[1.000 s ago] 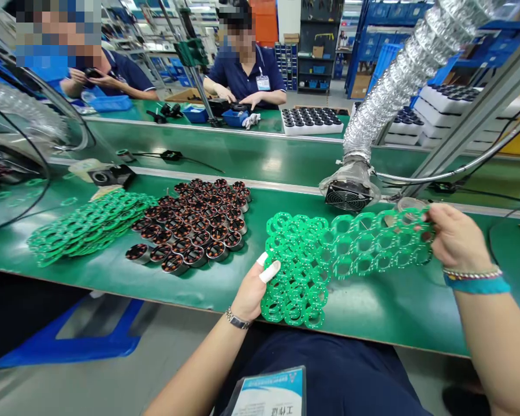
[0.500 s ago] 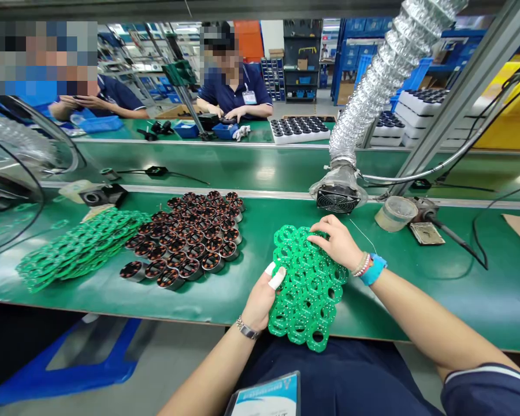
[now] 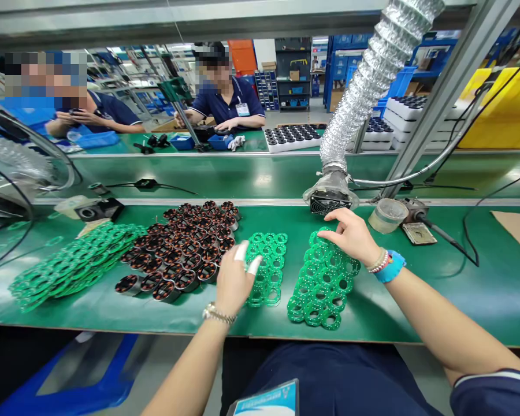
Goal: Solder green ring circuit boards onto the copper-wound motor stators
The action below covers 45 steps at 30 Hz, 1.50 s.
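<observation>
A panel of green ring-shaped circuit boards (image 3: 266, 249) lies on the bench in front of me. My left hand (image 3: 234, 278), with white covers on thumb and finger, is at its left edge, fingers apart; whether it touches the panel I cannot tell. To the right is a second group of green circuit boards (image 3: 318, 280), apparently stacked. Over that stack's upper right corner is my right hand (image 3: 351, 234), thumb and forefinger spread with nothing gripped between them. Many copper-wound motor stators (image 3: 186, 248) in metal rings stand left of my left hand.
A pile of green board panels (image 3: 75, 260) lies at the left. Behind my right hand hangs a fan (image 3: 329, 203) on a silver duct (image 3: 357, 86). A round tub (image 3: 387, 215) and a soldering iron (image 3: 446, 237) sit right. Two co-workers sit across the bench.
The boards I held together now lie as two separate groups on the bench. My left hand has moved left with the smaller group and loosened; my right hand has shifted slightly right.
</observation>
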Each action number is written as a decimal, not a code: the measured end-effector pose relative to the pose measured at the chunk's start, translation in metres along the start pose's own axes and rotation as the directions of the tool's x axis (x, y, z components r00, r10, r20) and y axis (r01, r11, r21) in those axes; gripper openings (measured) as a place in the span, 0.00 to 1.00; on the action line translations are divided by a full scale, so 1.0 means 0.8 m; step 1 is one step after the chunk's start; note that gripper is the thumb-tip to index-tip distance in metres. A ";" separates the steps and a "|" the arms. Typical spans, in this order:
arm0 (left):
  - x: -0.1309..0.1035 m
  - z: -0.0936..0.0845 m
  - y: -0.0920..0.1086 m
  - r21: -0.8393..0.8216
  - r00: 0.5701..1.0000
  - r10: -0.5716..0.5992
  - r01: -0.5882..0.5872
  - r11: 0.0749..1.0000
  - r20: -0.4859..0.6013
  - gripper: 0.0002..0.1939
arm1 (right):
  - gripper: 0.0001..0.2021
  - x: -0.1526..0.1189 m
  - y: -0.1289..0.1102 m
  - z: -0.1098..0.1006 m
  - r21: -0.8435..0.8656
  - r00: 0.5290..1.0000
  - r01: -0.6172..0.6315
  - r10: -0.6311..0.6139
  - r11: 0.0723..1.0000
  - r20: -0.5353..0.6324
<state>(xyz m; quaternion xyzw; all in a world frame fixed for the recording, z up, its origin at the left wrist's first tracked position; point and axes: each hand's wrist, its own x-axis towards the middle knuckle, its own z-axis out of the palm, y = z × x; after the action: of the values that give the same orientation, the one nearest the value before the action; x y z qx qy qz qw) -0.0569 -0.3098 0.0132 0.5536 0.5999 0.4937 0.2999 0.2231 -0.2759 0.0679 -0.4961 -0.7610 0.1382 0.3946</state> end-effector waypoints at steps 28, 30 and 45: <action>-0.044 0.109 0.045 -0.491 0.856 -0.127 0.402 0.773 0.502 0.18 | 0.09 -0.104 -0.004 0.050 0.704 0.912 -0.350 0.395 0.617 0.107; -0.045 0.108 0.049 -0.498 0.834 -0.124 0.433 0.752 0.537 0.18 | 0.09 -0.103 -0.005 0.049 0.704 0.915 -0.349 0.388 0.618 0.113; -0.023 0.105 0.050 -0.396 0.824 0.154 0.091 0.914 0.545 0.13 | 0.09 -0.092 0.003 0.037 0.640 0.968 -0.224 0.243 0.735 0.060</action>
<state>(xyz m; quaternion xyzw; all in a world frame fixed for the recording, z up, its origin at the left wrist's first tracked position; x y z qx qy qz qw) 0.0380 -0.3093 0.0188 0.6103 0.3591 0.4258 0.5633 0.2171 -0.3335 0.0131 -0.4246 -0.5940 0.4314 0.5299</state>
